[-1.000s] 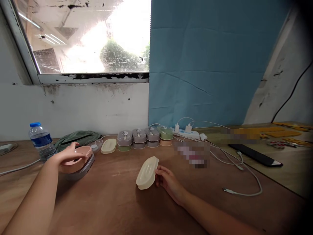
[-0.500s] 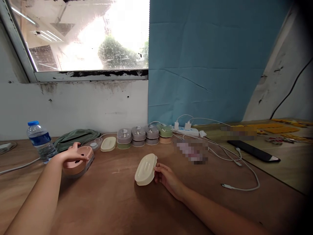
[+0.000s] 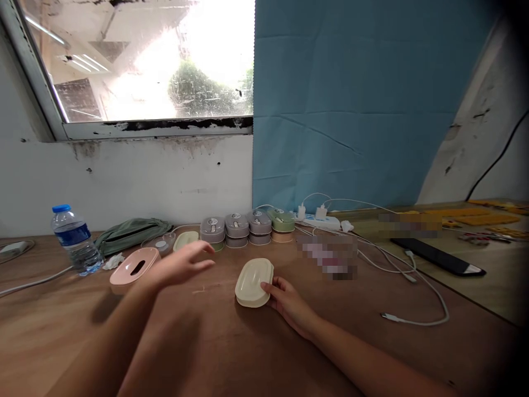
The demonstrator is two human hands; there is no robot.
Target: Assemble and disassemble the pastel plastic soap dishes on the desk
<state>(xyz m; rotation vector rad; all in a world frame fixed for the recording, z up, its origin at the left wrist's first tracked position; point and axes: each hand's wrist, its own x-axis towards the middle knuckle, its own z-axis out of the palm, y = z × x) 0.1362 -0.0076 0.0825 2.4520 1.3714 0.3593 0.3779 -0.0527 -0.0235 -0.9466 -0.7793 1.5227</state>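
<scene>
My right hand [image 3: 289, 306] grips a cream oval plastic dish [image 3: 253, 281] at its right edge, with the thumb on top and the other fingers behind. The dish is tilted, and I cannot tell whether it rests on the table. To its left, in the air, my left hand [image 3: 182, 266] holds nothing, its fingers apart. Behind that wrist is a pink oval box [image 3: 124, 274] with a dark slot in its top, partly hidden by the arm. Another cream piece [image 3: 184, 238] lies farther back, its lower part covered by my left hand.
Several two-tiered boxes, such as a grey one [image 3: 237, 225], line the wall. A water bottle [image 3: 74, 242], green pouch [image 3: 130, 234] and crumpled tissue [image 3: 113, 262] are left. A power strip [image 3: 318, 221], white cable [image 3: 432, 322] and black phone [image 3: 433, 256] lie right.
My left hand has let go of the pink box and moved right toward the cream dish. My right hand has turned the dish slightly, its thumb now on top.
</scene>
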